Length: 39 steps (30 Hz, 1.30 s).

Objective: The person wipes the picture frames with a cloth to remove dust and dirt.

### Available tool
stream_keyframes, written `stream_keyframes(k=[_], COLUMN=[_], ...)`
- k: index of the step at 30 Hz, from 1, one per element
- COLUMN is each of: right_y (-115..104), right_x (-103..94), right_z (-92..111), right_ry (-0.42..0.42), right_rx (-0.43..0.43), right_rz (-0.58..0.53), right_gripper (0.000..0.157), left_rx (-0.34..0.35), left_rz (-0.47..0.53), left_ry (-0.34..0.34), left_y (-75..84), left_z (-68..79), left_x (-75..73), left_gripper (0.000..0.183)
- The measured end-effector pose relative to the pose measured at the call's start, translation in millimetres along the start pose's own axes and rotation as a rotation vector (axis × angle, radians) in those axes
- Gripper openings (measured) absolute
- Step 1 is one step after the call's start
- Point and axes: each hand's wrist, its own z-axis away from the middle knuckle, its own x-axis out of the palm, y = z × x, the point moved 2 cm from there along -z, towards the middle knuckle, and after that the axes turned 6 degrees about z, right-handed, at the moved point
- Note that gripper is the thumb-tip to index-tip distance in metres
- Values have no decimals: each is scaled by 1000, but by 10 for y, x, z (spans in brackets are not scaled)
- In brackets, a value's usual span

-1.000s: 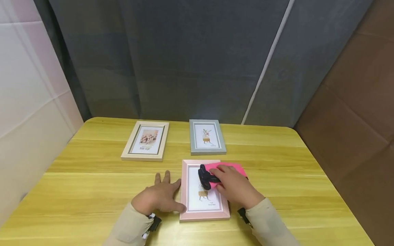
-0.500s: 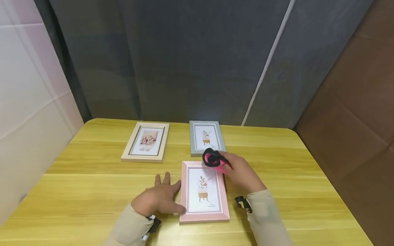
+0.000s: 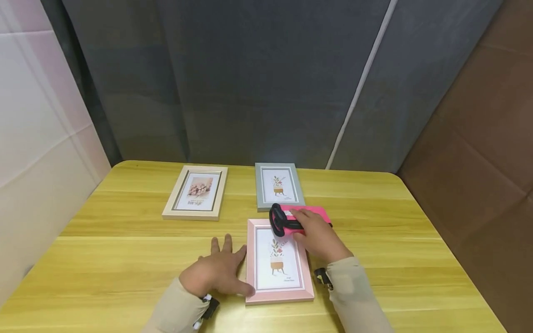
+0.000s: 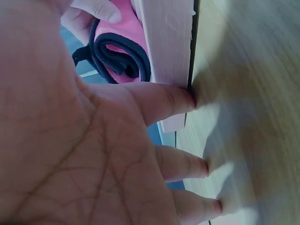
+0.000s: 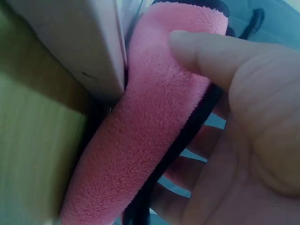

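Note:
A pink photo frame [image 3: 280, 296] with a plant-pot print lies face up near the front of the table. My left hand [image 3: 218, 273] has its fingers spread beside the frame's left edge, the thumb touching its lower left corner. In the left wrist view a fingertip meets the table right along the frame's side. My right hand [image 3: 320, 233] grips a folded pink cloth [image 5: 140, 108] with black edging, thumb on one face and fingers behind. The cloth lies over the frame's upper right corner, covering part of its glass and top border.
Behind stand two more photo frames lying flat: a cream photo frame [image 3: 168, 209] at left and a grey-blue photo frame [image 3: 259, 187] just beyond the cloth. The wooden table [image 3: 104, 259] ends at a dark curtain [image 3: 250, 83], with a brown panel [image 3: 479, 162] to the right.
The right hand has lifted the cloth off the pink frame's picture toward its top edge, then brought it back down across the upper right corner. The left hand keeps its place.

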Motion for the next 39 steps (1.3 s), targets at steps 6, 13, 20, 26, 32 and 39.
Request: stream_keyframes(k=[6, 13, 20, 26, 32, 39], right_y=[-36, -157, -348, -436, -283, 99], right_x=[3, 33, 50, 71, -42, -185], right_z=[25, 13, 48, 68, 69, 123], right_ry=[29, 68, 98, 110, 38, 19], right_rx=[-28, -74, -178, -241, -161, 23], right_rz=[65, 166, 199, 204, 101, 84], right_gripper=[52, 46, 45, 44, 42, 40], left_rx=[-8, 9, 12, 5, 5, 13], left_rz=[-14, -17, -55, -69, -52, -50], left_ry=[1, 13, 28, 31, 38, 31], left_y=[2, 29, 79, 95, 68, 61], left_z=[-13, 9, 5, -8, -12, -31], left_x=[14, 44, 62, 60, 57, 87], left_gripper=[111, 113, 113, 113, 113, 113])
